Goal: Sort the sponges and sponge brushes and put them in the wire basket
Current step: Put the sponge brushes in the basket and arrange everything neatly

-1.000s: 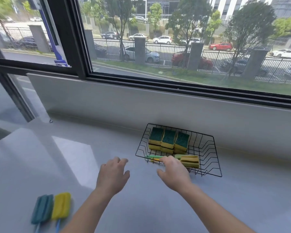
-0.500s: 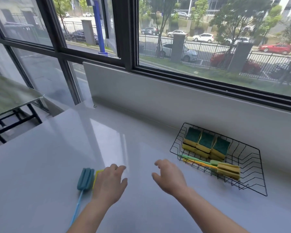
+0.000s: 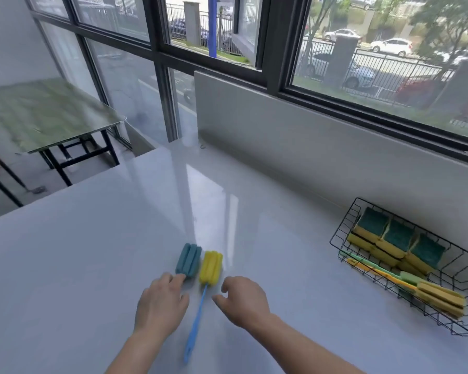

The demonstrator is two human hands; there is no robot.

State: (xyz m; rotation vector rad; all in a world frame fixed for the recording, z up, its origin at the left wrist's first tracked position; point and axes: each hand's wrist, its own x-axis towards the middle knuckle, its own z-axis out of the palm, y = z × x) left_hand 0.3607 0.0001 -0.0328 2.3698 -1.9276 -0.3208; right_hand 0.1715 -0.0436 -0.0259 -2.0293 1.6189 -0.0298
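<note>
Hovering low over the counter [image 3: 92, 265], both hands sit close together but apart, nothing gripped in either. The left hand [image 3: 160, 306] is flat, fingers stretched forward, the fingertips [image 3: 179, 278] right at the near end of the teal head [image 3: 189, 261]; whether they actually press on it, can't tell. That brush's handle is hidden under the hand. The right hand [image 3: 243, 300] is palm down with loosely curled fingers, holding nothing, just beside the yellow head [image 3: 210, 267]. Between the two hands runs the blue handle [image 3: 196, 322], lying on the counter and pointing back toward the person from the yellow head. Teal and yellow heads lie side by side, touching or nearly so.

Out to the right, well apart from the hands, there's the basket [image 3: 343, 225] against the wall [image 3: 308, 147]. Along its near side lie two brushes [image 3: 441, 298], yellow heads to the right, handles angled left. Behind them, the sponges [image 3: 397, 238], yellow with green tops, packed in a row at the left end.

Far left, off the counter, a green-topped table [image 3: 46, 112]. Beyond it all, the window [image 3: 389, 63] with parked cars outside.
</note>
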